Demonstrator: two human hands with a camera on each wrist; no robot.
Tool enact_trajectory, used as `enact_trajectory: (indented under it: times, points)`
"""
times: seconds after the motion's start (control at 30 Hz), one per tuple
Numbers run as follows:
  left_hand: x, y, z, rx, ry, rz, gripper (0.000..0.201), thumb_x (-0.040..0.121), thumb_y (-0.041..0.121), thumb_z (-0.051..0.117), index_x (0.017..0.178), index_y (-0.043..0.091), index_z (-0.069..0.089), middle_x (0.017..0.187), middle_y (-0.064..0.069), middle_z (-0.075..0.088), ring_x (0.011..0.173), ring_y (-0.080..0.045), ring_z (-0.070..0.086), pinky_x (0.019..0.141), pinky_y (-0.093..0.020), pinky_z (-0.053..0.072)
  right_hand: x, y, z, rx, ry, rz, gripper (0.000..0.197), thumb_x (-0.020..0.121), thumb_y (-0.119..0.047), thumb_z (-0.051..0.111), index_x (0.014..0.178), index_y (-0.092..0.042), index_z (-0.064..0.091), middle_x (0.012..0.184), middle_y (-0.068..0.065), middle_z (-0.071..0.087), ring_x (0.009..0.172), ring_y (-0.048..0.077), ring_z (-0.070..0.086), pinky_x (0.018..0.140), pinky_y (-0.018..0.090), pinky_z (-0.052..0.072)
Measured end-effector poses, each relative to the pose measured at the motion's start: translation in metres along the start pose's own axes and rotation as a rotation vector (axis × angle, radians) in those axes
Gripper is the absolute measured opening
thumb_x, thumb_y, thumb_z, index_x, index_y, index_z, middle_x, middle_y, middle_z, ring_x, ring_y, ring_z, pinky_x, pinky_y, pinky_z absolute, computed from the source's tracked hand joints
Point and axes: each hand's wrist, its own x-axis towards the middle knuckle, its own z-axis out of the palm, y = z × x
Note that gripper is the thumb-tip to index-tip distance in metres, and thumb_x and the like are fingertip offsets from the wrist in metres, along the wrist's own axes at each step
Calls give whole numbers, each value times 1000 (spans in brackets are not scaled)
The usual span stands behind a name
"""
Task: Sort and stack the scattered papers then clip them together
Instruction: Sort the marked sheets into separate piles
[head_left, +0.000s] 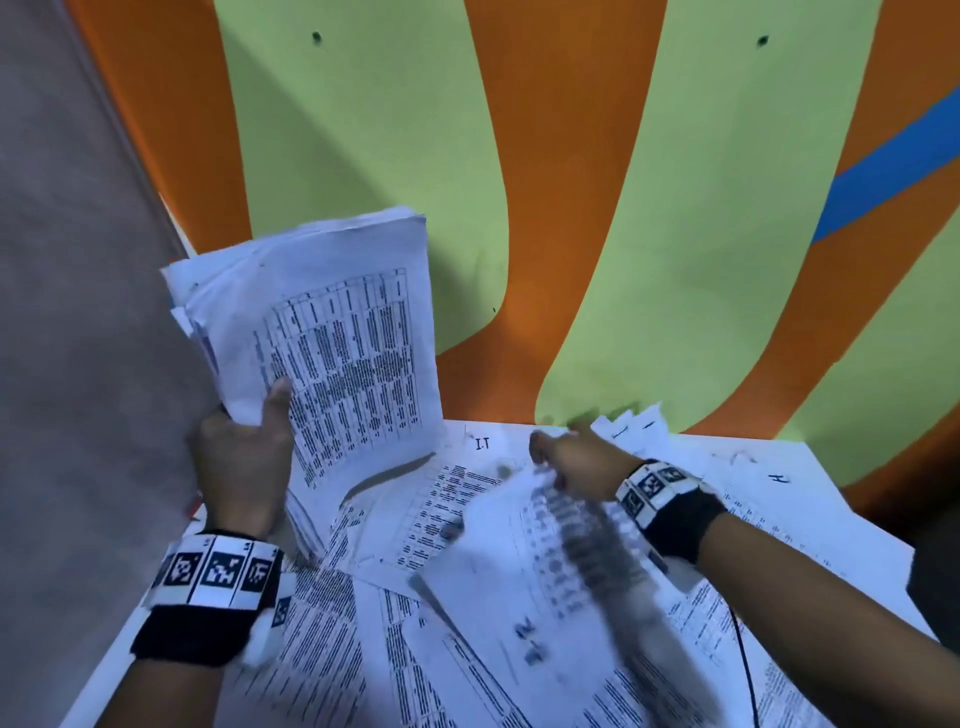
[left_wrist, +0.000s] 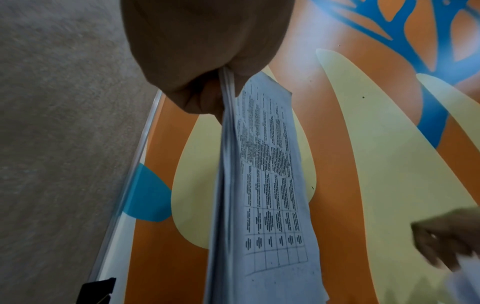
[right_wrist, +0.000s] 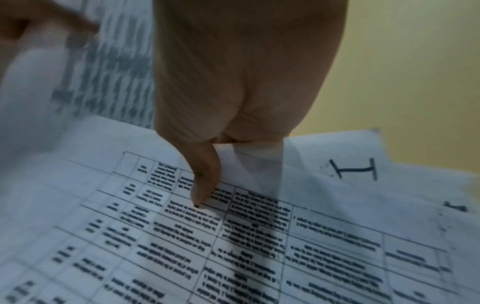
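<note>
— Wristbands (head_left: 210, 571) sat closest to my eyes, black cloth with checkered square markers, one on each arm. What did you make of the left side?

— My left hand (head_left: 244, 457) held a stack of papers (head_left: 332, 332) up off the bench (head_left: 841, 499), nearly upright and leaning a little to the left. My thumb lay across the printed front sheet and the other fingers were curled round the back, gripping the lower left corner. From the left wrist the stack's edge ran straight out of my grip, many sheets thick, with a table of text on its face.

— And the right?

— My right hand (head_left: 576, 457) was over the scattered papers (head_left: 415, 525) on the bench, pinching a loose sheet (head_left: 550, 582) near its top edge. That sheet was badly blurred from above. The right wrist view showed my thumb (right_wrist: 205, 179) pressed down on a printed table, with the other fingers hidden beneath the paper.

— Where was everything lying?

— Loose printed pages covered the white bench, overlapping at all angles. One near the far edge carried a handwritten "I.T" (head_left: 483, 443); another to the right bore an "H" (head_left: 777, 478). A thin black cable (head_left: 745, 670) trailed over the pages beside my right forearm. Behind the bench stood a wall (head_left: 571, 208) painted in orange and pale green shapes with a blue stripe, and grey floor (head_left: 78, 312) lay to the left.
</note>
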Motion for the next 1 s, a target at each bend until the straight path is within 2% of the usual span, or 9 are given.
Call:
enact_trajectory:
  times: [0.07,0.17,0.37,0.5,0.53,0.63,0.8,0.87,1.0]
  points:
    - [3,4,-3,-3,61,12,38,89,28,65,70,-4,58,71,-14,60,68,-20,55,61,-35,43,8,2,-27,101,99,53,57,80,-3,62,130,-24,43,103,4,66,89,27,61,84,37,51]
    - [6,6,-5,9,117,7,48,90,28,64,98,-19,59,84,-13,58,81,-17,53,67,-32,39,24,-4,-50,234,90,100,36,83,-8,66,118,-15,59,105,3,67,94,25,62,82,38,51]
    - [12,-1,-21,48,133,-39,45,91,30,62,77,-14,61,77,-31,65,69,-21,58,52,-21,34,56,-32,-1,220,-47,176,36,87,-15,60,122,-5,58,132,16,55,109,31,59,82,33,46]
    - [13,-6,-26,42,153,-64,43,91,31,62,66,-3,52,53,-11,49,56,-13,45,56,-25,31,71,-37,37,113,-134,207,58,73,-42,73,118,-10,57,121,16,50,109,35,53,91,44,49]
    - [13,-9,-28,39,161,-57,45,90,31,63,66,-5,53,53,-17,51,54,-12,42,58,-26,32,73,-38,43,76,-137,199,65,69,-47,75,121,-14,56,120,14,52,109,35,52,92,47,49]
    - [16,-16,-29,55,172,-39,50,89,33,64,76,-15,57,77,-39,63,51,-10,38,57,-26,33,71,-46,45,69,-101,238,60,70,-37,78,119,-14,51,117,12,53,108,34,54,92,46,47]
    - [20,-25,-30,53,153,-26,39,89,32,65,71,-2,57,81,-33,69,56,-27,62,56,-28,41,62,-56,42,32,18,231,30,83,-18,60,111,-9,57,120,14,52,110,34,54,87,43,47]
    - [20,-27,-32,44,156,-20,36,89,31,65,70,2,57,79,-30,69,59,-18,56,61,-26,39,55,-55,34,181,95,211,14,84,-10,56,97,-16,58,110,13,63,98,33,63,76,37,49]
    - [22,-28,-36,52,159,-16,39,89,31,65,72,-4,61,72,-20,66,62,-15,56,62,-27,39,36,-47,-17,411,279,139,49,77,2,60,124,-16,57,80,0,62,75,22,59,63,30,43]
